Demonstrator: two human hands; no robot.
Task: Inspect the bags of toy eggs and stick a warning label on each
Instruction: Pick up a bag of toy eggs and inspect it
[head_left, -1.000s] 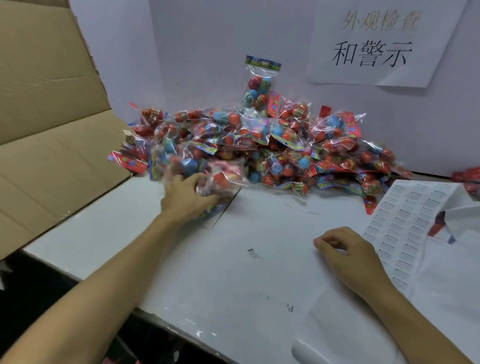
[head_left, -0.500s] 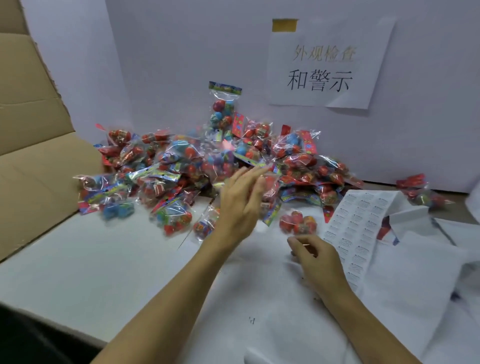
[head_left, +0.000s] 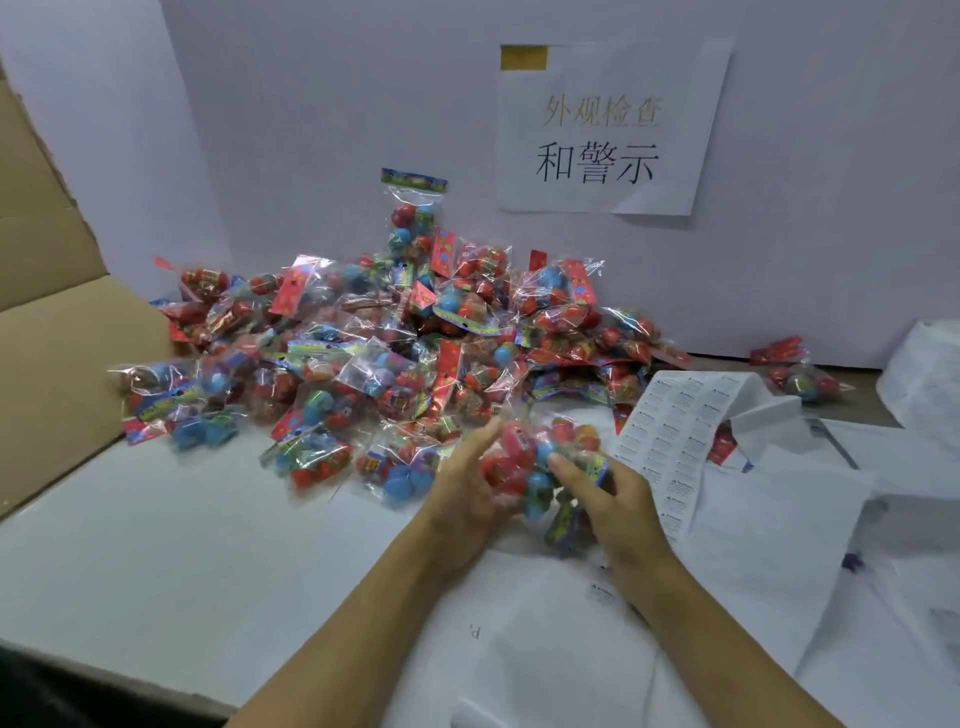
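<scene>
Heap of bags (head_left: 395, 338) at the back middle of the table (head_left: 156, 545), against the wall (head_left: 311, 104). One bag (head_left: 413, 218) stands upright on top, leaning on the wall. Paper sign (head_left: 613, 130) on the wall, above and right of the heap. Cardboard flap (head_left: 57, 364) along the table's left edge. Label sheet (head_left: 680, 441) right of the heap; one more bag (head_left: 802, 374) beyond it, by the wall. Held bag (head_left: 540, 467) in front of the heap, between left hand (head_left: 467, 488) and right hand (head_left: 613, 499). Loose paper sheets (head_left: 753, 571) under and right of the hands.
</scene>
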